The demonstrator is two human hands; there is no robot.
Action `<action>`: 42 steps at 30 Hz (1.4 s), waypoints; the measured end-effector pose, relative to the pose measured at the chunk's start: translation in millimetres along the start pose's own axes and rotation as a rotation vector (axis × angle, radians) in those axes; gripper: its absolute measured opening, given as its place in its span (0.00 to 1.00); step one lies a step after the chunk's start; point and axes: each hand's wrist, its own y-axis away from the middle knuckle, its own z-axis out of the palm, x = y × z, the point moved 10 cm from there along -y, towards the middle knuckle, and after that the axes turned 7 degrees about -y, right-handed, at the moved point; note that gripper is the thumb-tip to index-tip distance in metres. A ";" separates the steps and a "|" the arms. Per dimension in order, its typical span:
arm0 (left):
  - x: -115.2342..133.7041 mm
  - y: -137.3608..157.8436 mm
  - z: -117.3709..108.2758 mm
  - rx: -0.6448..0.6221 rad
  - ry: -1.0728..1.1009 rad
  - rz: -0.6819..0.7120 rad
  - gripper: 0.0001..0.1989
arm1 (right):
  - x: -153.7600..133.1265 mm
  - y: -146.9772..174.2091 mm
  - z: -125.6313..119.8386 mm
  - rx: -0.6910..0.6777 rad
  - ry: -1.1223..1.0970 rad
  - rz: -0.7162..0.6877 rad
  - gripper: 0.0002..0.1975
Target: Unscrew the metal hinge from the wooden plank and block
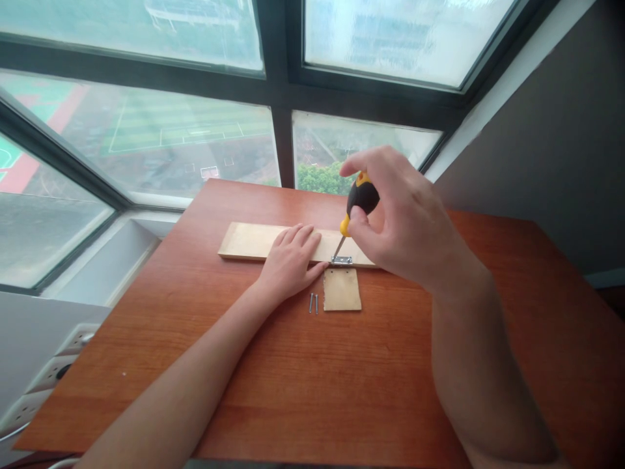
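By windows (278, 85), the surface (293, 378) bore one board (247, 241), one panel (342, 290), two screws (316, 304). The left hand (289, 262) lay flat on the board; the right hand (401, 218) gripped one screwdriver (363, 197), its tip seemingly at the board's one hinge (342, 260).

Table (390, 391): reddish-brown, wood-grain top. On it, toward the far side: 1 long pale board (249, 241), lying flat, running left to right, right end hidden. Just on its near side: 1 small squarish pale piece (342, 291), flat, rough left edge, 2 dark holes along its far edge. Just left of that: 2 thin metal screws (313, 303), side by side, roughly parallel, lengthwise near to far.
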 end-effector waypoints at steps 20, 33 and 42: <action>-1.0 0.3 1.0 0.008 -0.003 0.002 0.26 | 13.4 -1.2 -7.1 0.083 0.116 0.067 0.08; -0.7 0.4 0.4 0.004 0.001 0.004 0.26 | 14.4 0.5 -5.7 0.123 0.126 0.095 0.12; 0.3 -0.2 -0.1 0.002 0.001 0.006 0.28 | 3.6 0.7 -17.6 0.159 0.063 0.053 0.15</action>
